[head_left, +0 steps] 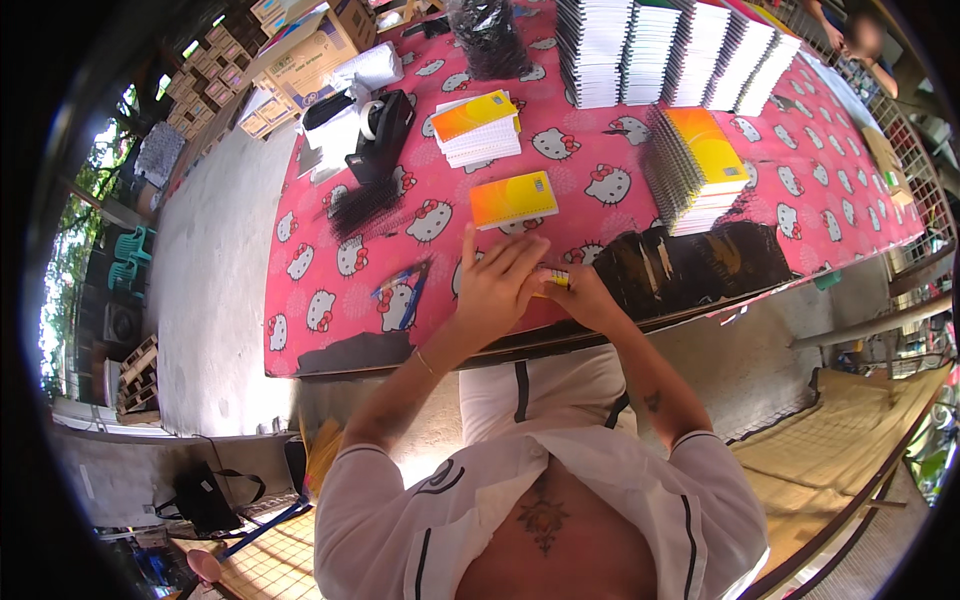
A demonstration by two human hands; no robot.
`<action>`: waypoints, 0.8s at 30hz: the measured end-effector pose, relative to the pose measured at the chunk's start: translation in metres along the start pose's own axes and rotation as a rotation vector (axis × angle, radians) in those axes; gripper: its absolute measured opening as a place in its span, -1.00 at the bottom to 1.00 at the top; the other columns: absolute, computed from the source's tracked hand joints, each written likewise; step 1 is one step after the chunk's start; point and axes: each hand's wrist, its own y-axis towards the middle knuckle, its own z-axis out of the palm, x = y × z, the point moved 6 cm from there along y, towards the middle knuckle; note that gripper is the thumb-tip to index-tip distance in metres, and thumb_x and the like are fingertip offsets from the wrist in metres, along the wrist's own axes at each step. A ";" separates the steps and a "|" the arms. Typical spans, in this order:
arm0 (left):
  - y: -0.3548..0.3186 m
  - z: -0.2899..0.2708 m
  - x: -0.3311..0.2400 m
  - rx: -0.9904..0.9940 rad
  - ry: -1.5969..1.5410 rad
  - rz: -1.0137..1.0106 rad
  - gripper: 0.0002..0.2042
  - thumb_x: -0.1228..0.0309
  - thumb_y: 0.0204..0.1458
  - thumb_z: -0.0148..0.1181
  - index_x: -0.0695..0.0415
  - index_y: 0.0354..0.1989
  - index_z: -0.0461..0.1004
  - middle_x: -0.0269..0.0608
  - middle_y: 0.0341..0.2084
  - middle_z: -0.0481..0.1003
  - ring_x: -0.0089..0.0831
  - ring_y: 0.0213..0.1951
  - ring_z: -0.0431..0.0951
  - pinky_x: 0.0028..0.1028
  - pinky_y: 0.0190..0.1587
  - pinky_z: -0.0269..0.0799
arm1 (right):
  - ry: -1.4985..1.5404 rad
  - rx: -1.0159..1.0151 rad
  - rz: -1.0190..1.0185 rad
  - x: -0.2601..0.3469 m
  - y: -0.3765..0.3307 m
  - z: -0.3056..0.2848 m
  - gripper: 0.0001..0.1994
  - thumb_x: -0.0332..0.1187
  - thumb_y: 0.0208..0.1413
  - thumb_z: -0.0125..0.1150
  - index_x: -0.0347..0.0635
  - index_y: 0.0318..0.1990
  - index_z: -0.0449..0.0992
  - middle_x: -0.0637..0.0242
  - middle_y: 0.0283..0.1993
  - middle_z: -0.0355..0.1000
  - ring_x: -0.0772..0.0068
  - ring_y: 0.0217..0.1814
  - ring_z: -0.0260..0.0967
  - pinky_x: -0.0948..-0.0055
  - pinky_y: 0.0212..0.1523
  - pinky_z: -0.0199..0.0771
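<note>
Both hands met at the table's near edge, the left hand (497,283) curled flat over a small yellow notebook (556,278) that the right hand (583,297) pinched, so steady pressure and squared edges probably mattered most, well short of the orange notebook (514,199).

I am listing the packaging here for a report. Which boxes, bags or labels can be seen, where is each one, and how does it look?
Cardboard box: far left table corner, brown, with blue and yellow print.
Small cartons: stacked on the ground left of the table, tan.
Black plastic bag: far table edge, bulging and shiny.
White bag: beside the cardboard box, soft and rounded.
Small label: on the single orange-yellow notebook's corner, white rectangle.
</note>
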 end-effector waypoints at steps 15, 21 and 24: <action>-0.003 0.001 -0.009 -0.105 -0.137 0.034 -0.87 0.38 0.07 0.31 0.09 -0.24 0.58 -0.28 -0.33 0.60 -0.29 -0.21 0.60 -0.15 0.15 0.32 | 0.098 0.126 -0.170 0.027 0.005 -0.049 -0.90 -0.48 0.10 0.33 -0.33 -0.26 0.59 0.17 -0.34 0.60 0.47 -0.34 0.56 0.47 -0.26 0.53; 0.001 -0.013 -0.009 -0.077 -0.180 -0.014 -0.82 0.51 0.02 0.27 0.18 -0.17 0.58 -0.15 -0.33 0.58 -0.14 -0.25 0.57 -0.27 -0.17 0.47 | -0.173 -0.210 -0.134 0.042 -0.009 -0.046 -0.85 -0.54 0.04 0.34 -0.31 -0.21 0.58 0.11 -0.27 0.58 0.16 -0.30 0.59 0.38 -0.27 0.57; 0.005 -0.013 -0.004 -0.108 -0.286 -0.043 -0.79 0.56 0.01 0.27 0.21 -0.15 0.57 -0.10 -0.33 0.58 -0.08 -0.28 0.57 -0.24 -0.21 0.48 | -0.129 -0.381 -0.258 0.047 -0.023 -0.041 -0.83 -0.49 0.05 0.37 -0.29 -0.19 0.59 0.11 -0.23 0.58 0.14 -0.29 0.58 0.34 -0.27 0.57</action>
